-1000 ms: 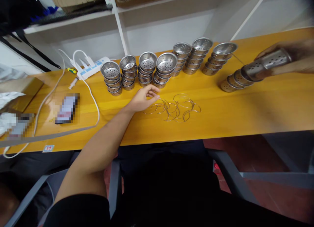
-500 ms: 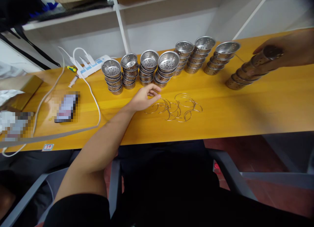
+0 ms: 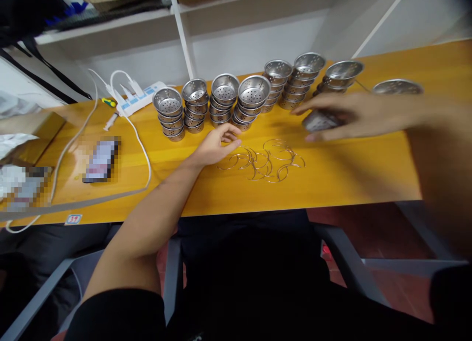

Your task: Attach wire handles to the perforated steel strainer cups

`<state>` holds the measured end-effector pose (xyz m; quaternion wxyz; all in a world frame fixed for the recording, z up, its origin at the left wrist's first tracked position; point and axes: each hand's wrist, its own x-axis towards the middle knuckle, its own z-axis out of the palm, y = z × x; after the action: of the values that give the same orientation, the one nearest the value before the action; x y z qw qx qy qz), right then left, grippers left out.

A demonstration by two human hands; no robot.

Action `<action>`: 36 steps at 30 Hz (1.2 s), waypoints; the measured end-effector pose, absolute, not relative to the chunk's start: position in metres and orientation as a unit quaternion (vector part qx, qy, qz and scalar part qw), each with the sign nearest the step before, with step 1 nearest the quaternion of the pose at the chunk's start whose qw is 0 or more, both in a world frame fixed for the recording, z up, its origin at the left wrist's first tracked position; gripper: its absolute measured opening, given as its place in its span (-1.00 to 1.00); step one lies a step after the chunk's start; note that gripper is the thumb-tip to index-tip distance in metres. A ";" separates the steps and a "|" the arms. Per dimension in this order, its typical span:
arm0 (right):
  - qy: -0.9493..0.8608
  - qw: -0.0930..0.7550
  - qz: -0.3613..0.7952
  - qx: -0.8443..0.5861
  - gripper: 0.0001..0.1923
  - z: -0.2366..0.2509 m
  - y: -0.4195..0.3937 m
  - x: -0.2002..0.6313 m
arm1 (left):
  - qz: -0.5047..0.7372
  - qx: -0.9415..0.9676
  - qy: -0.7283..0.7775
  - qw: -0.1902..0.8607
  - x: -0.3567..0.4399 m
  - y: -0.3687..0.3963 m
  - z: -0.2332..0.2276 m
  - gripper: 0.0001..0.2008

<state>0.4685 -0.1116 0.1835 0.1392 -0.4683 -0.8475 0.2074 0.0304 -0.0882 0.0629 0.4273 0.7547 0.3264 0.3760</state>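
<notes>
My left hand (image 3: 218, 145) rests on the table, fingers loosely curled and thumb apart, with nothing in it. Just to its right lies a loose cluster of thin metal rings (image 3: 271, 159), some looking like open arcs. Blurred by motion, my right hand (image 3: 354, 116) is over the right part of the table, its thumb and fingers around a perforated metal cup (image 3: 319, 121). Behind that hand stand a stack of perforated cups (image 3: 342, 71) and another metal cup rim (image 3: 398, 87), their lower parts hidden. More cup stacks (image 3: 224, 93) are lined up along the back.
A white power strip (image 3: 142, 99) with cables sits at the back left, near a yellow-and-black tool (image 3: 109, 102). A phone (image 3: 101, 160) lies on the left, with a cardboard box (image 3: 40, 134) beyond it. White shelving (image 3: 258, 41) rises behind the table.
My right hand has moved left from the far-right cup stack, with a cup now between its fingers. My left hand and the rings stay where they were.
</notes>
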 end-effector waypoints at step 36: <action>-0.884 0.178 0.240 -0.360 0.04 0.130 -0.075 0.378 | 0.398 0.748 0.332 0.414 0.028 -0.082 0.054 -0.37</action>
<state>0.3780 -0.0746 0.1297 0.1777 -0.3604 -0.8837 0.2400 0.0279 -0.0819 0.0541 0.4144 0.7483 0.3318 0.3977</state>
